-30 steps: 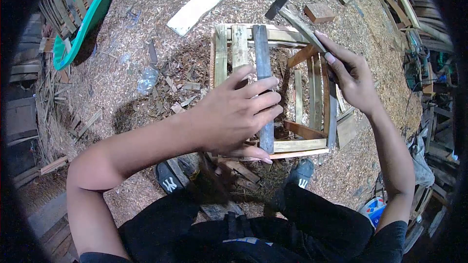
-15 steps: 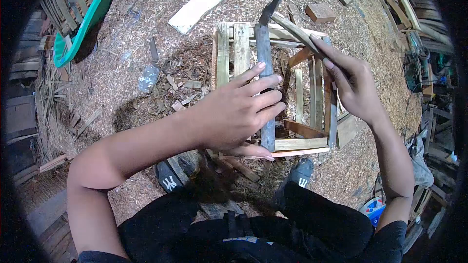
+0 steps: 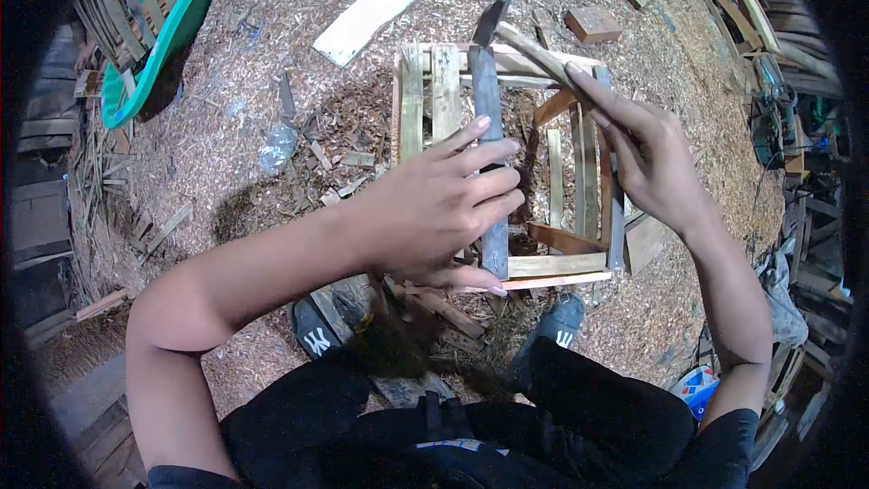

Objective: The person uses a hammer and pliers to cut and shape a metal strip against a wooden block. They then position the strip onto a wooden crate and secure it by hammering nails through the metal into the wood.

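A wooden slat crate [image 3: 552, 267] lies on the sawdust floor in front of me. A dark grey slat [image 3: 486, 91] rests across its top, running away from me. My left hand [image 3: 434, 208] presses down on the near half of this slat, fingers spread over it. My right hand [image 3: 647, 158] grips the wooden handle of a hammer [image 3: 523, 41]. The hammer's dark metal head [image 3: 491, 20] hovers just over the far end of the grey slat.
Sawdust and wood chips cover the ground. A pale board [image 3: 362, 20] lies at the far left of the crate, a wood block [image 3: 593, 24] at the far right. A green plastic chair [image 3: 158, 36] stands at the left. My two shoes [image 3: 312, 335] sit below the crate.
The hammer has swung leftward and down, from beyond the crate's far right corner to just over the far end of the grey slat. My left hand has stayed on the slat.
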The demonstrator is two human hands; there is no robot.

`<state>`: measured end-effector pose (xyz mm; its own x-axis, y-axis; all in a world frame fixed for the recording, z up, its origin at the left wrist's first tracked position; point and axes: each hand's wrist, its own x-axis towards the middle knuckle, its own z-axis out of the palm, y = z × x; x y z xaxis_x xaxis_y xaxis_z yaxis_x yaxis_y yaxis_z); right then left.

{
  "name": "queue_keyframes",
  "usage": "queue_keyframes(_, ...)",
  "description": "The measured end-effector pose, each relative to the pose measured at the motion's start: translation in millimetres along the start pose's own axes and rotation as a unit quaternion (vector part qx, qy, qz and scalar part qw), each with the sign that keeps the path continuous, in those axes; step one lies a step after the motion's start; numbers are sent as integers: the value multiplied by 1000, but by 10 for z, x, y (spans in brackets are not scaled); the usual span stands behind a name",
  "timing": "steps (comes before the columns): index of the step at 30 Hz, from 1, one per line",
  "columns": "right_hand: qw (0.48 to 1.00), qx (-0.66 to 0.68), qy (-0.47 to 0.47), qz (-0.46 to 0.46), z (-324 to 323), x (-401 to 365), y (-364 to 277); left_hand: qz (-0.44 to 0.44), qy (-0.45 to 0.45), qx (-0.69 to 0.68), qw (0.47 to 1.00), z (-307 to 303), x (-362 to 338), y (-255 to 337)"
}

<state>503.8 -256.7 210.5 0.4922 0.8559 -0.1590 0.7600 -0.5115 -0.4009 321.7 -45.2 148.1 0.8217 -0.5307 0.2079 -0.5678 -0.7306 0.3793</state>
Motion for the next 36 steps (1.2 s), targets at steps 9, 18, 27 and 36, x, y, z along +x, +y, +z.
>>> queue_keyframes(9, 984, 106, 118, -79, 113, -21, 73, 3, 12, -10, 1000, 16, -9, 10)
queue_keyframes(18, 998, 61, -12, 16, -23, -16, 1, -1, -1, -5, 1000, 16, 0, 15)
queue_keyframes(27, 980, 122, 131, -84, 154, -24, 44, 3, 26, -18, 1000, 65, -13, 16)
queue_keyframes(36, 951, 59, 232, -194, 276, -16, 94, -1, 19, -10, 1000, 66, -20, 23)
